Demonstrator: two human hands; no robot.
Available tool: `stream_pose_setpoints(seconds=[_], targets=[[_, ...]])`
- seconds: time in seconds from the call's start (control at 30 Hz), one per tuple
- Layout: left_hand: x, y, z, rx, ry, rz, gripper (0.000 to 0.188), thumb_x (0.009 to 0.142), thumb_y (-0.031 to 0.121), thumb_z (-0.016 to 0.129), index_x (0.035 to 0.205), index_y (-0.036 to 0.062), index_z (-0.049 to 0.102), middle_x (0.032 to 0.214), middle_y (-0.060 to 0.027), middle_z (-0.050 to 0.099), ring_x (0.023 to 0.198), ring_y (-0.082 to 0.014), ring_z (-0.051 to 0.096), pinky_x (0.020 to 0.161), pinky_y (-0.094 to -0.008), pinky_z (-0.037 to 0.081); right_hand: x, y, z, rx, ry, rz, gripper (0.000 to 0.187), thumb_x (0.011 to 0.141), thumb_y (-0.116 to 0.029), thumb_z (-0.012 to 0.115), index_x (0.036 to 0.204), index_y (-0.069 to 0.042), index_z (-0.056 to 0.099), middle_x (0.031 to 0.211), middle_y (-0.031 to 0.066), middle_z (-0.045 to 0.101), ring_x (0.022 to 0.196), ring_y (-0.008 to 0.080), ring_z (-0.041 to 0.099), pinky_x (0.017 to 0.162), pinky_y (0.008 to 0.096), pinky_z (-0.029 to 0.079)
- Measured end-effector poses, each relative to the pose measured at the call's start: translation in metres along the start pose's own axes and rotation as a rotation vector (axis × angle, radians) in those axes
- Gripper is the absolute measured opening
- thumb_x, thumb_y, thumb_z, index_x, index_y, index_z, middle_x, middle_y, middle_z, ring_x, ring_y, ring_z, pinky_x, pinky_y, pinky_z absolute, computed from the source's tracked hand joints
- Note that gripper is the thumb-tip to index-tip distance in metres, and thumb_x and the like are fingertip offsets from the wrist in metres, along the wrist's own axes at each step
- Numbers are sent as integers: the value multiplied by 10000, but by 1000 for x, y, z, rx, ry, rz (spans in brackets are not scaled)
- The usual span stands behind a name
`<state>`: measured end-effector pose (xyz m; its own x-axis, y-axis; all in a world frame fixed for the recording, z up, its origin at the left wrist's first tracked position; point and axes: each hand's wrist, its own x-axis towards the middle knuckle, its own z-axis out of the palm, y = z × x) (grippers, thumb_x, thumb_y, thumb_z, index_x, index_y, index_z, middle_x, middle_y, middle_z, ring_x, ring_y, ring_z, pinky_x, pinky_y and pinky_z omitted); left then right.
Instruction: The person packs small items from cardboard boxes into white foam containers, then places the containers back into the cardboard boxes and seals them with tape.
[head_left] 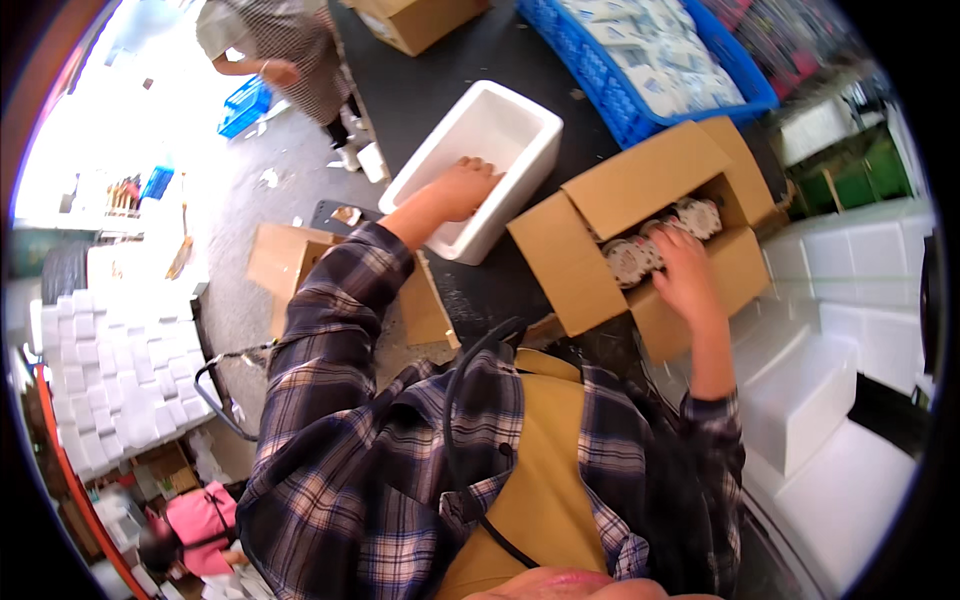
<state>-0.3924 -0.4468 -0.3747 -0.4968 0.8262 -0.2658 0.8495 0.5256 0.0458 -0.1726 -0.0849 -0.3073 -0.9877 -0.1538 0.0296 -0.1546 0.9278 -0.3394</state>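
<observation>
My left hand (463,192) reaches over the near-left rim into a white foam box (542,160) on the dark table. Its fingers are slightly apart and bent down inside; nothing shows in them, and the fingertips are partly hidden. To the right stands an open cardboard box (640,185) with its flaps folded out. Inside it lie several round, pale packages with dark spots (630,262). My right hand (685,265) is down in this box, its fingers curled over one spotted package and the thumb toward me.
A blue crate (640,128) full of white packets stands beyond the cardboard box. Another carton (415,22) sits at the table's far edge. White foam boxes (800,400) stand at my right. A person (285,60) stands beyond the table at far left. White blocks (120,375) are stacked left.
</observation>
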Motion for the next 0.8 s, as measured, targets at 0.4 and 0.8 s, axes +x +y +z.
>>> stream_pose_setpoints(seconds=[0.4, 0.8], targets=[[2, -5, -30, -144, 322, -59, 773, 854, 154, 747, 1544, 102, 402, 1539, -205, 455, 1480, -403, 352, 1225, -487, 278, 54, 23, 86, -142, -376, -322, 744, 655, -175, 803, 1332, 39, 582, 1350, 272, 589, 1326, 405, 513, 1150, 469, 393], [-106, 51, -128, -1250, 615, 68, 650, 910, 304, 758, 1440, -3, 539, 1354, -138, 644, 1248, -232, 608, 1095, -392, 458, 47, -125, -143, -102, 151, -425, 695, 687, -36, 736, 1347, -21, 518, 1356, 169, 562, 1303, 378, 532, 1087, 456, 448]])
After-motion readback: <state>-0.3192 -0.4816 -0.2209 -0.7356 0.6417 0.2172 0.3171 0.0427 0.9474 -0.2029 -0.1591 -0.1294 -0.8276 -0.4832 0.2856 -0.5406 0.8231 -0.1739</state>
